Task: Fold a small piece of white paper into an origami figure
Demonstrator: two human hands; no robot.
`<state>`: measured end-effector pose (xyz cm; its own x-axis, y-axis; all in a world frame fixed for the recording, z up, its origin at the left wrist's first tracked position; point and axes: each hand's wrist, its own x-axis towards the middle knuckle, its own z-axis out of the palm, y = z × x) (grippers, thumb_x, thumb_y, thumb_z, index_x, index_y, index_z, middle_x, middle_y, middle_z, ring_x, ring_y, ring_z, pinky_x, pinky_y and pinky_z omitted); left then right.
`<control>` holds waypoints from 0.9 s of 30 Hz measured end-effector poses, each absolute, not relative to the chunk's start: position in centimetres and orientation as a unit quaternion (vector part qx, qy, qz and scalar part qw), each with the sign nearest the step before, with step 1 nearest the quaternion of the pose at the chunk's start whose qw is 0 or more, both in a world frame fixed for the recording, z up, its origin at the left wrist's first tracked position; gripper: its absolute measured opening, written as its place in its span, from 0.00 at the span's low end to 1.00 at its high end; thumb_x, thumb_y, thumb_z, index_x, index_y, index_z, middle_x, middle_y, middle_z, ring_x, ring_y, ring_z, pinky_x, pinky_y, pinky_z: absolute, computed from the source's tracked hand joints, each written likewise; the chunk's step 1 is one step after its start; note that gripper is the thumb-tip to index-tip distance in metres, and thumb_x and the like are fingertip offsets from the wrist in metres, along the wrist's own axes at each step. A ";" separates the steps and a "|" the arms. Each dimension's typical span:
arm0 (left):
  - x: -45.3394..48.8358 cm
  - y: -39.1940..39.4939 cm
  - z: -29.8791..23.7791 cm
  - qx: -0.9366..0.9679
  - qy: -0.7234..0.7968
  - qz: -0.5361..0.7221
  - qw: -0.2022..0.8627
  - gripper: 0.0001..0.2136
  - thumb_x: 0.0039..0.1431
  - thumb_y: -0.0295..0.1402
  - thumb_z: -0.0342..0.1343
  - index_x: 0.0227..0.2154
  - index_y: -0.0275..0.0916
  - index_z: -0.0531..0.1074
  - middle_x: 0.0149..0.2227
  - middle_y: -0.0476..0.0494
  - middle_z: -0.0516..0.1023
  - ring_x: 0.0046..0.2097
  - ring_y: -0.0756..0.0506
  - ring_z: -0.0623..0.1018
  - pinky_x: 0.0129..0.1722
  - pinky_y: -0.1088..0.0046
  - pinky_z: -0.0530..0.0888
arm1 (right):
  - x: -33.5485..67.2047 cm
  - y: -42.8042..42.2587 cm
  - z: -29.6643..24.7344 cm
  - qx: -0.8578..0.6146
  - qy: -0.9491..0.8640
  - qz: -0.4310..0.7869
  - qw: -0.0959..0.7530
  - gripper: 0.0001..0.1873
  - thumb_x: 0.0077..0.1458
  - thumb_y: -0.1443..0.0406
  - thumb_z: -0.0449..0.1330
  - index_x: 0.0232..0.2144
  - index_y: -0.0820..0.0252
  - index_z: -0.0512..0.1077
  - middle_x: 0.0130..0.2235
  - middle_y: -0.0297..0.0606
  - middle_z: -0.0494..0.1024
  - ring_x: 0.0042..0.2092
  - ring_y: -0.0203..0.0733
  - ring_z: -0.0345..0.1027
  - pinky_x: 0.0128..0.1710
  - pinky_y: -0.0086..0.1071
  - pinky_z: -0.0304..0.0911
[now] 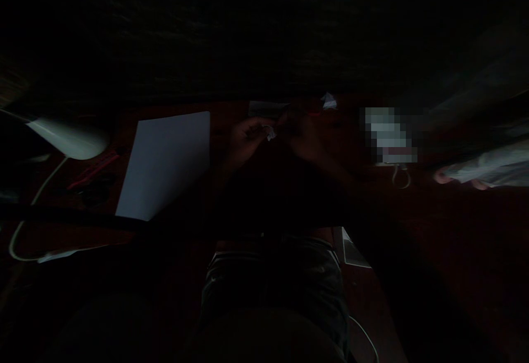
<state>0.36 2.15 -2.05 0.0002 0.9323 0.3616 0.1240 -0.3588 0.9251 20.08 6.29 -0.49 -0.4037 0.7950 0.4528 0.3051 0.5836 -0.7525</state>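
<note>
The scene is very dark. My left hand (243, 140) and my right hand (300, 134) meet at the middle of a reddish-brown table (413, 214). Both hands are curled, fingertips together, around a small white scrap of paper (270, 131) held between them. A white sheet of paper (167, 162) lies flat just left of my left hand. Another small white scrap (329, 100) and a pale strip (264, 108) lie just beyond my hands.
A white lamp head (72, 140) with a white cable (37, 198) sits at the far left, with a red tool (93, 170) beside it. A blurred white item (388, 134) with a loop of cord lies right of my hands. Another person's fingers (444, 177) show at the right edge.
</note>
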 end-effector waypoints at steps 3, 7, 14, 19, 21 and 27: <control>0.4 2.2 -2.1 0.602 0.441 0.560 0.361 0.16 0.60 0.50 0.75 0.38 0.44 0.85 0.39 0.45 0.89 0.41 0.43 0.86 0.44 0.67 0.82 | 20.2 6.1 -0.1 -0.353 -0.785 0.295 0.415 0.13 0.65 0.54 0.68 0.31 0.52 0.77 0.45 0.42 0.81 0.51 0.52 0.75 0.57 0.50 0.73; 0.4 2.3 -2.2 0.593 0.440 0.567 0.365 0.16 0.59 0.50 0.74 0.39 0.44 0.85 0.39 0.45 0.89 0.43 0.43 0.86 0.45 0.67 0.82 | 20.1 6.0 0.0 -0.343 -0.782 0.301 0.425 0.10 0.65 0.56 0.67 0.33 0.53 0.79 0.45 0.42 0.83 0.52 0.53 0.76 0.57 0.51 0.73; 0.3 2.6 -2.3 0.568 0.435 0.586 0.380 0.17 0.58 0.50 0.75 0.38 0.44 0.83 0.40 0.45 0.88 0.43 0.44 0.85 0.45 0.67 0.81 | 20.4 6.4 -0.3 -0.364 -0.763 0.307 0.438 0.07 0.65 0.56 0.68 0.42 0.49 0.80 0.47 0.39 0.84 0.55 0.53 0.77 0.58 0.49 0.74; 0.4 2.5 -2.3 0.580 0.431 0.577 0.381 0.18 0.59 0.52 0.75 0.39 0.43 0.82 0.38 0.45 0.87 0.43 0.43 0.86 0.46 0.66 0.82 | 20.6 6.5 0.2 -0.362 -0.764 0.315 0.431 0.11 0.65 0.53 0.69 0.36 0.52 0.78 0.43 0.40 0.84 0.51 0.52 0.78 0.56 0.48 0.74; 0.4 2.4 -2.2 0.584 0.434 0.572 0.379 0.18 0.60 0.51 0.75 0.39 0.43 0.82 0.38 0.45 0.87 0.43 0.43 0.86 0.46 0.65 0.82 | 20.5 6.4 0.3 -0.364 -0.764 0.318 0.427 0.13 0.64 0.52 0.70 0.34 0.52 0.78 0.41 0.39 0.84 0.49 0.52 0.78 0.54 0.48 0.75; 0.4 2.3 -2.2 0.594 0.428 0.571 0.371 0.14 0.61 0.46 0.75 0.39 0.43 0.83 0.39 0.45 0.87 0.44 0.42 0.87 0.48 0.63 0.83 | 20.6 6.3 0.3 -0.367 -0.771 0.306 0.422 0.18 0.63 0.48 0.70 0.30 0.52 0.76 0.38 0.40 0.83 0.46 0.51 0.77 0.51 0.48 0.75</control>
